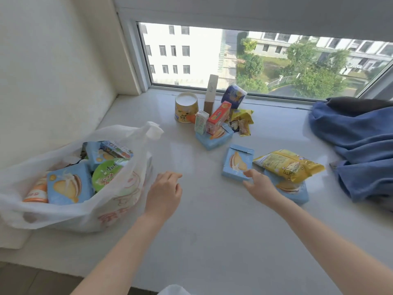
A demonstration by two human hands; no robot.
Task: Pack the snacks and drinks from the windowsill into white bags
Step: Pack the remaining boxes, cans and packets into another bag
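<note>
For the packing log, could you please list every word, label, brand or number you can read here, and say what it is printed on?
None reads clearly.
White bag: large red characters, cut off by folds, unreadable.
Yellow snack bag: printed block of text, too blurred.
Green bowl lid: characters too blurred.
Red carton: logo and print too small.
Yellow tub: label too blurred.
Blue biscuit boxes: lettering too small.
</note>
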